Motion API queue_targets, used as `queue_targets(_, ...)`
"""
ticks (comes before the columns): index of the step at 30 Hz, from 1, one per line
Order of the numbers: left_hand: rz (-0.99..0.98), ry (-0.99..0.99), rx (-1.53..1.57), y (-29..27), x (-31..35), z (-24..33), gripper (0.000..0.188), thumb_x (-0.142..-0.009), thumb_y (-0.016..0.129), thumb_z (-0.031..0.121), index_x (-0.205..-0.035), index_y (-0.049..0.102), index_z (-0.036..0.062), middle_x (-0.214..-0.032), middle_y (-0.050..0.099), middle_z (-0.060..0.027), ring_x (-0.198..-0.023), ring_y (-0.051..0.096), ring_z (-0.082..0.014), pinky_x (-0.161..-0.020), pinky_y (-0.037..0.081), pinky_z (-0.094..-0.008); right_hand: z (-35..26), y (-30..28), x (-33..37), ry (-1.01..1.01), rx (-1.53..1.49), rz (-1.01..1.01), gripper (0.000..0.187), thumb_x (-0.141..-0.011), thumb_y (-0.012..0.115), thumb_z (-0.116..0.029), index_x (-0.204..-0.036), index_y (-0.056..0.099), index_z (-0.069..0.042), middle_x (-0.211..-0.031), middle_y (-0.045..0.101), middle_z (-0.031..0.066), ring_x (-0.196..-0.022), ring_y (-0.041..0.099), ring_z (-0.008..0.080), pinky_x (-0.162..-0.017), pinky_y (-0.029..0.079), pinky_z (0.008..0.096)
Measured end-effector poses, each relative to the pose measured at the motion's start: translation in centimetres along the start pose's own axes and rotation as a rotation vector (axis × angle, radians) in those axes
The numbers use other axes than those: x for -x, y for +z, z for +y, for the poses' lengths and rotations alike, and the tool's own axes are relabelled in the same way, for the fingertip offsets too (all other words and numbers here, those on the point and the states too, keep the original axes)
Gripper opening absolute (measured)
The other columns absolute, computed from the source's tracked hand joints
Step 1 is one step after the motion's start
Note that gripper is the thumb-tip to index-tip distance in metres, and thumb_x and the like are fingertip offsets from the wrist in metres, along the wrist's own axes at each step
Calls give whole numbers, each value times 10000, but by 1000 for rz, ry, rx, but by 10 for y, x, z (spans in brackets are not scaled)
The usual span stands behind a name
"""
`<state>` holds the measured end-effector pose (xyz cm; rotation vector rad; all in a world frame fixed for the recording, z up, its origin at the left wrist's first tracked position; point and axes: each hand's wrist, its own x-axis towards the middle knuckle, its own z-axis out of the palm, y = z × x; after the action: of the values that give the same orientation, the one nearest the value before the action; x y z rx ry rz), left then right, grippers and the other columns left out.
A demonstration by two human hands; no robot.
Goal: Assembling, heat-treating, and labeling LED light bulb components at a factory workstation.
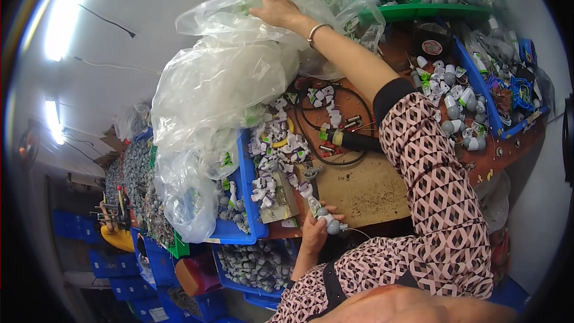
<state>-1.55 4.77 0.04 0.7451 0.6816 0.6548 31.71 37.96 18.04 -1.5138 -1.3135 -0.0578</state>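
My left hand, low in the middle of the view, is closed around a grey-and-white bulb-shaped part. A thin wire trails from that part to the right. My right arm stretches far across the table, and my right hand has its fingers curled on the top of a large clear plastic bag. The bag is bulky and crumpled, and drapes over a blue crate. Between my hands lies a heap of small white plastic parts. A black-handled tool with a cable lies next to it.
A brown cardboard sheet covers the table's near part. More grey-and-white parts lie at the right, beside a blue tray. A green bin stands at the back. Below the table is a crate of grey parts. Another person's arm shows far left.
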Motion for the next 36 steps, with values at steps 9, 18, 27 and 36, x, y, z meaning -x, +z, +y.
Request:
queue_targets(9,-1,-1,6,-1,1,0,563,-796,658,235,-1231,356,45,-1065,547,-128,-899,618,-320,-749,527,-407,-16,10,21,-175,173,-552,436,-882,410,-352,-1209,512,-82,-1131,570,163,-1064,524,329,-896,411,428)
queue_targets(18,-22,-5,0,-9,-1,-3,522,-822,627,209,-1233,355,35,-1097,542,-144,-930,608,-329,-788,511,-420,-15,11,31,-118,121,-487,440,-887,393,-340,-1216,504,-71,-1161,554,164,-1091,506,335,-926,392,434)
queue_targets(27,-33,6,-34,-11,-2,-5,511,-832,621,225,-1225,362,26,-1109,543,-158,-960,601,-337,-824,494,-431,-12,11,26,-72,79,-503,407,-847,409,-331,-1119,576,-79,-1156,561,182,-1100,510,345,-933,381,451)
queue_targets(36,-56,-10,22,-7,-3,-4,513,-826,630,214,-1225,363,34,-1103,543,-159,-959,603,-330,-816,498,-417,47,39,-26,-208,191,-229,252,-802,459,-131,-963,615,-17,-1020,609,182,-967,569,344,-831,450,393)
